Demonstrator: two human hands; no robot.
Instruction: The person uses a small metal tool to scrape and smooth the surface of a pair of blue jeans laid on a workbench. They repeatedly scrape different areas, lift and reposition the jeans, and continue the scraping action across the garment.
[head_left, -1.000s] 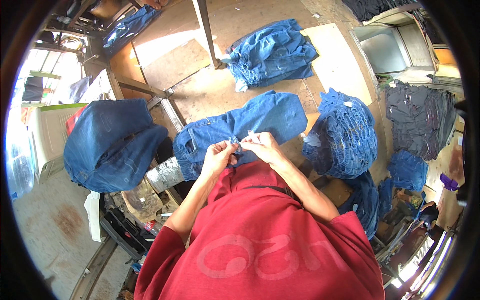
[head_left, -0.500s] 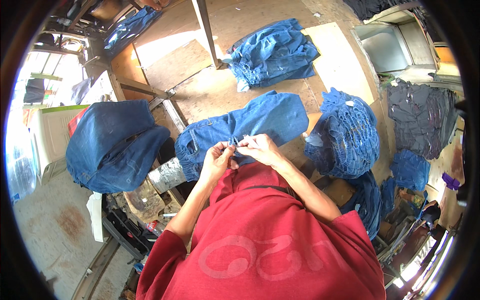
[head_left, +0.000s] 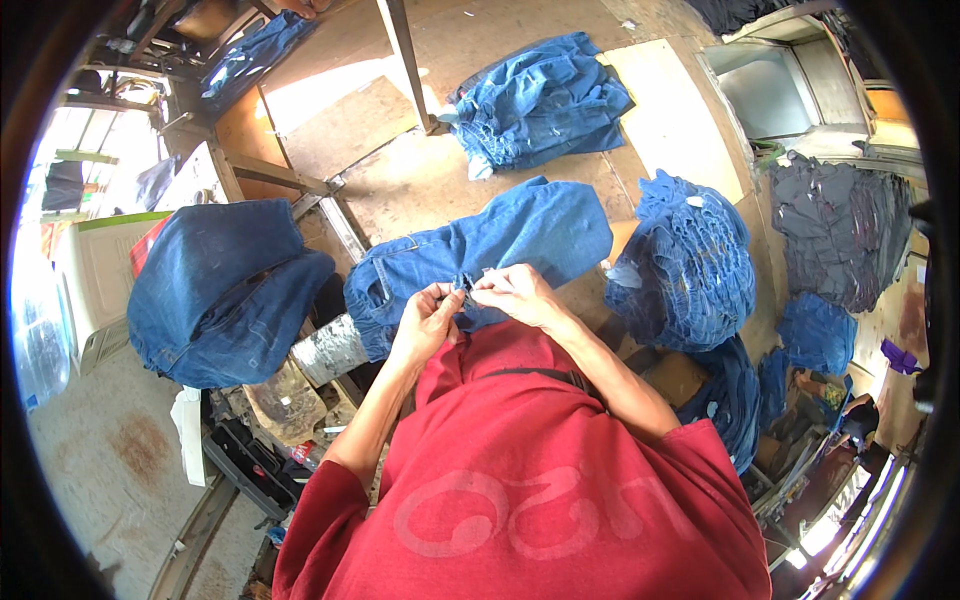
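A pair of blue jeans [head_left: 500, 235] lies stretched crosswise in front of me, its gathered end at the left beside a pale, mottled cylinder [head_left: 332, 350]. Over its near edge, close to my red shirt, both hands meet. My left hand [head_left: 430, 315] is closed in a pinch on a small bit of blue denim. Close against it, my right hand [head_left: 517, 296] is closed too, thumb and fingertips together. A tiny greyish tip shows at those fingertips, too small to name. Whether the pinched bit joins the jeans cannot be seen.
Dark blue denim [head_left: 220, 290] is draped in a heap at my left. A thick stack of gathered denim [head_left: 685, 265] stands at the right, with dark folded garments [head_left: 838, 235] beyond. Another denim pile [head_left: 540, 105] lies ahead, near a metal post [head_left: 405, 65].
The whole view has shifted slightly, with things a little further left. Both hands keep their pinch at nearly the same spot; the right fingers have moved only a little.
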